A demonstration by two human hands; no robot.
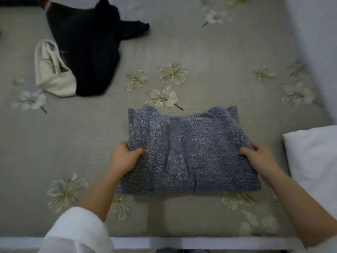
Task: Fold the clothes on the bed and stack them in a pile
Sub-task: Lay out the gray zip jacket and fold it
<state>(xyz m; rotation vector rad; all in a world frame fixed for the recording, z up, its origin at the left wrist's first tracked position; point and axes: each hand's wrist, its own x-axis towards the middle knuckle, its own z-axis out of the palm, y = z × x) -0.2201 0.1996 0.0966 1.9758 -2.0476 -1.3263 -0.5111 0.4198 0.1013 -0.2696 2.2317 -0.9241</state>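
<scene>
A blue-grey knitted garment (187, 152), folded into a rough rectangle, is lifted a little above the bed near its front edge. My left hand (125, 157) grips its left side with the thumb on top of the knit. On the right side my right hand (259, 157) holds it the same way. A black garment (89, 52) lies crumpled at the far left of the bed. Beside it, partly under its edge, is a cream-white garment (52, 73).
The bed (218, 52) has a grey-green cover with pale flower prints. A white pillow (313, 161) sits at the right edge. A pale wall runs along the right side. The bed's front rim (182, 242) is just below my arms.
</scene>
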